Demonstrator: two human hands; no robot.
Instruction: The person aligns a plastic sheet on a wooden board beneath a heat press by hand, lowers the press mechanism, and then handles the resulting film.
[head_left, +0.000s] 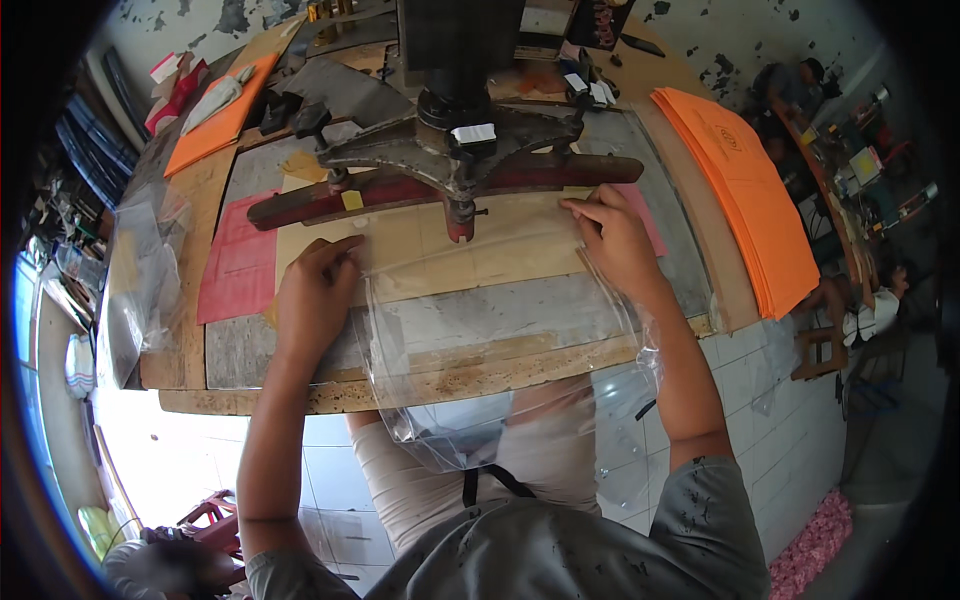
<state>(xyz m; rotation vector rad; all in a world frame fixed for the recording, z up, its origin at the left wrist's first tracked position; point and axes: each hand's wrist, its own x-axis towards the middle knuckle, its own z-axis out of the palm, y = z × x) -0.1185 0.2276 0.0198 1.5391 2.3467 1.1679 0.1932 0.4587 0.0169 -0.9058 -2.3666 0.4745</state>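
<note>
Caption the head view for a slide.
Left hand and right hand pinch clear plastic draping over the workbench edge, before a red metal bar.

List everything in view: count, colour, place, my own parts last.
clear plastic: at least two, transparent, table's front and left
press: one, dark with red bar, centre
table: one, brown and grey, under press
beige sheet: count unclear, beige, under red bar
pink sheet: two parts showing, pink, flanking beige
orange sheets: two piles, orange, table's right and left
clutter: uncounted, mixed, table's back
stool: one, brown, right floor
pink pile: one, pink, lower right
people: at least two, colours unclear, right background
left fingers: one hand, bare, front plastic's left edge
right fingers: one hand, bare, its right edge
</note>
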